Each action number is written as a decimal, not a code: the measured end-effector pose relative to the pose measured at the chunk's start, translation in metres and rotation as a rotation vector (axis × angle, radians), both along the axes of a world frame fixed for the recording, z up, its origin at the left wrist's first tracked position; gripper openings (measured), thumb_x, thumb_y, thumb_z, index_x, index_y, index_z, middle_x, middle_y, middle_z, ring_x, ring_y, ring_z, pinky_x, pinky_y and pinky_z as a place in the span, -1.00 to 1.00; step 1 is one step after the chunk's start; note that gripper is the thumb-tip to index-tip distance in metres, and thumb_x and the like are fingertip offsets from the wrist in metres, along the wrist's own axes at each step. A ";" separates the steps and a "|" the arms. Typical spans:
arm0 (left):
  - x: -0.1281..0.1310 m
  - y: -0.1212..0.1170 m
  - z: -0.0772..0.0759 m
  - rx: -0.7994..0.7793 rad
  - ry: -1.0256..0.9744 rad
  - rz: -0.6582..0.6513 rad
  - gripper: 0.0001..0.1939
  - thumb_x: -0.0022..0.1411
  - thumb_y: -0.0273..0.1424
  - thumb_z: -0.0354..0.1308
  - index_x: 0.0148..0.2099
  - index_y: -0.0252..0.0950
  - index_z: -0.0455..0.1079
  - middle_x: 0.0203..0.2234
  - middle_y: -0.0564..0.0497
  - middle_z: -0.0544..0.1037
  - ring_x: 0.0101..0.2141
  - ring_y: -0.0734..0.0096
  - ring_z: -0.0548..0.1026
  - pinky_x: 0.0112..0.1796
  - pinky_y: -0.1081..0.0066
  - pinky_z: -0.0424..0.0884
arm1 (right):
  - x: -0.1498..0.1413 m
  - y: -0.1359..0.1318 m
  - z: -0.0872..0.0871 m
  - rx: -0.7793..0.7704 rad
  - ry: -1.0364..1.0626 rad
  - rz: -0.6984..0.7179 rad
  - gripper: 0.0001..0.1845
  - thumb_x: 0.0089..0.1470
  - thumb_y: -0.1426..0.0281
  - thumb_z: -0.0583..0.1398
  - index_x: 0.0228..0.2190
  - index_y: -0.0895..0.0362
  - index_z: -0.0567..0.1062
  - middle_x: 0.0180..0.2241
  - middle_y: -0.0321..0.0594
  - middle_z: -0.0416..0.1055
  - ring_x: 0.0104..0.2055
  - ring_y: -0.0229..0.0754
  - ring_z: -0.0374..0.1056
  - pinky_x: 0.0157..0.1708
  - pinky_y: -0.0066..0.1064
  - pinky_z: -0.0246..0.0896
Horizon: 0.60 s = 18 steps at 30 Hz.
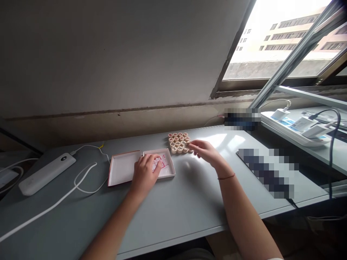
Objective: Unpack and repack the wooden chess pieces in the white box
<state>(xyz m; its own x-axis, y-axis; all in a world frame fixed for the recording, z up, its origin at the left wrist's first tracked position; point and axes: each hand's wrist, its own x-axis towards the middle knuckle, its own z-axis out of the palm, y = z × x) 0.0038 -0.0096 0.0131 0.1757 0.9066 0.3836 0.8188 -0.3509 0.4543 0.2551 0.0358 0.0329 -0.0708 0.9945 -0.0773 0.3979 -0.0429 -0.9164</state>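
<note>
A tight cluster of round wooden Chinese chess pieces [177,142] lies flat on the grey table [173,224], with dark characters on their tops. My right hand [203,151] reaches in from the right, its fingertips at the cluster's right edge. Whether those fingers pinch a piece is hard to tell. An open white cardboard box with a red rim lies left of the pieces, in two halves: a bare one [123,168] and one holding a red-printed paper [164,164]. My left hand [146,173] rests on that paper, apparently holding nothing.
A white power bank [47,173] with white cables lies at the table's left. Two pixelated flat objects [267,173] sit at the right. Beyond them stands a white power strip with chargers [295,126]. A wall rises behind the table, and a window opens at upper right.
</note>
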 end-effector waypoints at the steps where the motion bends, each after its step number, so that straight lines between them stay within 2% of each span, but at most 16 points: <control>1: -0.005 0.001 0.002 -0.045 0.064 0.053 -0.80 0.30 -0.33 0.02 -0.08 -0.21 0.39 -0.20 -0.07 0.51 -0.15 0.21 0.46 -0.13 0.28 0.33 | 0.008 0.003 -0.002 -0.007 -0.018 -0.102 -0.61 -0.05 0.07 0.21 -0.45 0.19 0.46 -0.52 -0.22 0.37 -0.54 -0.31 0.21 -0.61 -0.50 0.08; 2: -0.010 0.003 0.004 -0.101 0.121 0.102 -0.77 0.29 -0.33 0.02 -0.04 -0.21 0.38 -0.20 -0.08 0.49 -0.16 0.20 0.46 -0.13 0.28 0.34 | 0.014 0.005 -0.003 -0.023 -0.032 -0.173 -0.63 -0.06 0.09 0.21 -0.49 0.18 0.44 -0.55 -0.23 0.35 -0.57 -0.33 0.18 -0.63 -0.50 0.06; 4: -0.019 0.005 0.007 -0.216 0.193 0.168 -0.71 0.29 -0.30 -0.01 0.03 -0.19 0.34 -0.23 -0.07 0.46 -0.21 0.23 0.48 -0.18 0.31 0.36 | 0.021 0.007 -0.006 -0.078 -0.047 -0.220 -0.65 -0.07 0.12 0.21 -0.58 0.17 0.39 -0.62 -0.27 0.29 -0.61 -0.35 0.12 -0.65 -0.50 0.02; 9: -0.030 0.008 0.010 -0.421 0.240 0.200 -0.68 0.32 -0.23 -0.09 0.05 -0.15 0.29 -0.21 -0.06 0.48 -0.29 0.25 0.50 -0.29 0.36 0.35 | 0.018 0.007 -0.012 -0.182 -0.111 -0.157 -0.56 -0.05 0.09 0.21 -0.67 0.15 0.28 -0.68 -0.31 0.21 -0.65 -0.39 0.03 -0.67 -0.50 -0.07; 14: -0.028 0.010 0.013 -0.489 0.278 0.159 -0.69 0.31 -0.36 -0.16 0.02 -0.14 0.29 -0.32 0.02 0.55 -0.36 0.27 0.50 -0.37 0.41 0.27 | 0.020 0.008 -0.019 -0.168 -0.134 -0.191 -0.55 -0.01 0.05 0.18 -0.63 0.15 0.30 -0.62 -0.27 0.29 -0.62 -0.36 0.12 -0.64 -0.50 -0.01; 18: -0.029 0.011 0.011 -0.489 0.295 0.159 -0.71 0.29 -0.41 -0.17 -0.09 -0.15 0.35 -0.44 0.04 0.55 -0.39 0.26 0.51 -0.39 0.42 0.23 | 0.025 0.010 -0.023 -0.135 -0.202 -0.165 -0.59 -0.02 0.06 0.18 -0.58 0.16 0.38 -0.59 -0.25 0.34 -0.60 -0.32 0.15 -0.60 -0.47 0.02</control>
